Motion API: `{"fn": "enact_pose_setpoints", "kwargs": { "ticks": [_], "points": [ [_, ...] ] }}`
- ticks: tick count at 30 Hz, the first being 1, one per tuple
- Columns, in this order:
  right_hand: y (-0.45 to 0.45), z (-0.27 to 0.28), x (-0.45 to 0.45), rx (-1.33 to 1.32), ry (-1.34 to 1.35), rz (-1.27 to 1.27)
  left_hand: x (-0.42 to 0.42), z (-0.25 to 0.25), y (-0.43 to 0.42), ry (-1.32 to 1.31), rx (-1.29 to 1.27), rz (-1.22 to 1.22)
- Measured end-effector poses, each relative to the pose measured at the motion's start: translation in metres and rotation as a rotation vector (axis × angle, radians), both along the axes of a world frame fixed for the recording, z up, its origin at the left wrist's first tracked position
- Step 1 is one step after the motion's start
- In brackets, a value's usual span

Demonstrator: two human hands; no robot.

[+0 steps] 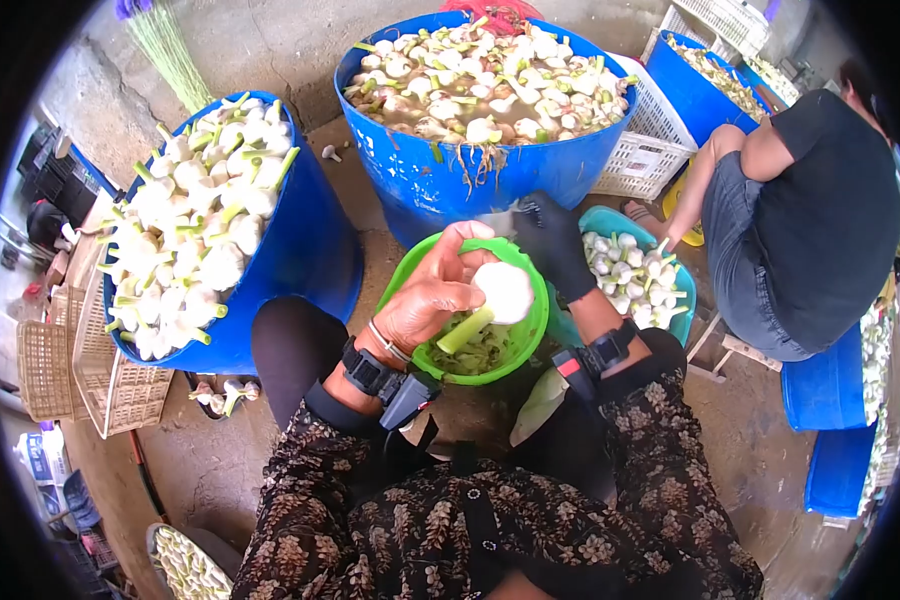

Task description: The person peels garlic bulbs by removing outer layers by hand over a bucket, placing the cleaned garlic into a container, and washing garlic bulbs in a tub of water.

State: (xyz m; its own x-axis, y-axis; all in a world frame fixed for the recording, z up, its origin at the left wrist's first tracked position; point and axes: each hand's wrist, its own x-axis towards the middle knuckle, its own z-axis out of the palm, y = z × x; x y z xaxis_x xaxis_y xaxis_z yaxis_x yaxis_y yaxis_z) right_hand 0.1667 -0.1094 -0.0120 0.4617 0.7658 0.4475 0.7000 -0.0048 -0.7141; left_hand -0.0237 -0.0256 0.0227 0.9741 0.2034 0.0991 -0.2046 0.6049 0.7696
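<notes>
At the centre of the head view, left hand: we see our bare left hand (425, 297) with thumb and fingers clamped on a white garlic bulb (507, 293), its green stem (466, 330) slanting toward the lower left.
Right hand: just above and to the right of the bulb, our right hand (542, 222) wears a black glove, its fingers curled; a pale blur (497, 223) lies beside the fingertips, and we cannot tell whether they clamp on it.
Green bowl: beneath the bulb, between our knees, we see a green bowl (540, 325) with leafy scraps (490, 357) inside.
Teal basin: right of centre, behind our right forearm, a teal basin (687, 290) holds trimmed garlic (625, 272).
Left tub: at the upper left, a blue tub (320, 230) is heaped with garlic, stems attached.
Upper tub: at the top centre, a larger tub (450, 182) holds garlic in murky water, with red netting (497, 12) at its far rim.
White crate: just right of that tub, we see a white crate (648, 160).
Co-worker: at the upper right, another person (820, 225) in a dark shirt sits bent over.
Lower left: a container of garlic (188, 565) stands near the frame's edge.
</notes>
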Motion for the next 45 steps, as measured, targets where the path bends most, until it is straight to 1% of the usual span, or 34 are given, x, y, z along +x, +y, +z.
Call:
{"fn": "enact_pose_setpoints", "kwargs": {
  "ticks": [2, 3, 5, 8, 9, 10, 12, 13, 14, 15, 16, 18, 19, 20, 23, 24, 25, 26, 27, 28, 29, 30, 31, 32, 34, 37, 38, 40, 41, 42, 43, 44, 45],
  "points": [
    [0.009, -0.033, 0.011, -0.098, -0.453, 0.11, -0.002, 0.006, -0.001, -0.006, 0.07, 0.037],
    [0.012, -0.038, 0.002, -0.347, -0.372, 0.3, -0.004, 0.01, -0.002, -0.001, 0.122, 0.078],
    [0.006, -0.046, -0.018, -0.164, -0.191, 0.451, -0.012, 0.017, 0.0, 0.001, 0.207, 0.155],
    [0.003, -0.035, -0.015, -0.03, 0.182, 0.407, -0.021, 0.019, 0.011, 0.047, 0.248, 0.239],
    [-0.004, -0.01, -0.017, -0.038, 0.425, 0.371, -0.021, 0.01, 0.016, 0.054, 0.206, 0.281],
    [-0.01, 0.012, -0.022, -0.05, 0.673, 0.341, -0.024, 0.012, 0.021, 0.152, 0.195, 0.333],
    [-0.013, 0.017, -0.029, -0.363, 0.383, 0.315, -0.029, 0.006, 0.034, 0.18, 0.146, 0.396],
    [-0.012, 0.014, -0.039, -0.308, 0.107, 0.328, -0.034, 0.014, 0.038, 0.19, 0.058, 0.47],
    [-0.013, 0.012, -0.045, -0.246, -0.164, 0.315, -0.043, 0.021, 0.052, 0.17, 0.053, 0.484],
    [-0.01, 0.008, -0.047, -0.283, -0.054, 0.337, -0.052, 0.029, 0.074, 0.152, 0.04, 0.483],
    [-0.009, 0.01, -0.047, -0.268, -0.018, 0.335, -0.06, 0.037, 0.097, 0.133, 0.024, 0.475],
    [-0.006, 0.016, -0.047, -0.234, 0.052, 0.321, -0.087, 0.072, 0.143, 0.231, 0.043, 0.798],
    [-0.003, 0.015, -0.046, -0.225, 0.029, 0.335, -0.115, 0.06, 0.206, -0.092, 0.306, 0.759],
    [0.0, 0.013, -0.045, -0.219, 0.008, 0.341, -0.138, 0.071, 0.262, -0.061, 0.571, 0.856],
    [0.001, 0.02, -0.051, -0.213, -0.08, 0.347, -0.164, 0.164, 0.289, 0.029, -0.052, 1.064],
    [0.003, 0.023, -0.052, -0.21, -0.11, 0.351, -0.153, 0.175, 0.275, -0.119, 0.061, 1.347],
    [0.005, 0.018, -0.049, -0.144, -0.128, 0.383, -0.147, 0.178, 0.266, -0.129, 0.137, 1.332],
    [0.007, 0.017, -0.046, -0.14, -0.081, 0.369, -0.141, 0.176, 0.256, -0.141, 0.211, 1.313],
    [0.009, 0.017, -0.041, -0.136, -0.036, 0.354, -0.136, 0.163, 0.243, -0.17, 0.284, 1.118],
    [0.012, 0.02, -0.035, -0.132, 0.005, 0.342, -0.126, 0.155, 0.211, -0.098, 0.336, 0.872],
    [0.015, 0.028, -0.03, -0.091, 0.048, 0.279, -0.108, 0.138, 0.188, -0.074, 0.489, 0.858],
    [0.017, 0.042, -0.024, -0.051, 0.089, 0.218, -0.091, 0.116, 0.167, -0.124, 0.39, 0.813],
    [0.022, 0.055, -0.017, -0.008, 0.129, 0.158, -0.071, 0.109, 0.133, -0.064, 0.21, 0.798],
    [0.027, 0.066, -0.005, -0.042, 0.089, 0.108, -0.052, 0.095, 0.116, -0.075, 0.106, 0.715],
    [0.041, 0.087, 0.026, -0.11, 0.012, 0.01, -0.021, 0.065, 0.097, -0.015, -0.022, 0.61],
    [0.081, 0.111, 0.065, -0.177, -0.27, 0.033, 0.018, 0.031, 0.085, 0.09, -0.134, 0.534],
    [0.102, 0.111, 0.083, -0.185, -0.362, 0.12, 0.026, 0.024, 0.084, 0.119, -0.186, 0.51],
    [0.14, 0.121, 0.098, -0.313, -0.512, 0.204, 0.031, 0.014, 0.083, 0.138, -0.28, 0.471],
    [0.163, 0.12, 0.106, -0.376, -0.569, 0.248, 0.031, 0.012, 0.082, 0.189, -0.283, 0.5],
    [0.182, 0.12, 0.105, -0.446, -0.622, 0.294, 0.032, 0.011, 0.085, 0.174, -0.249, 0.501],
    [0.197, 0.12, 0.105, -0.598, -0.649, 0.388, 0.032, 0.011, 0.088, 0.159, -0.218, 0.503],
    [0.206, 0.12, 0.09, -0.828, -0.719, 0.261, 0.031, 0.013, 0.091, 0.143, -0.183, 0.507],
    [0.214, 0.108, 0.089, -0.877, -0.699, 0.288, 0.032, 0.016, 0.096, 0.141, -0.166, 0.538]
  ]
}}
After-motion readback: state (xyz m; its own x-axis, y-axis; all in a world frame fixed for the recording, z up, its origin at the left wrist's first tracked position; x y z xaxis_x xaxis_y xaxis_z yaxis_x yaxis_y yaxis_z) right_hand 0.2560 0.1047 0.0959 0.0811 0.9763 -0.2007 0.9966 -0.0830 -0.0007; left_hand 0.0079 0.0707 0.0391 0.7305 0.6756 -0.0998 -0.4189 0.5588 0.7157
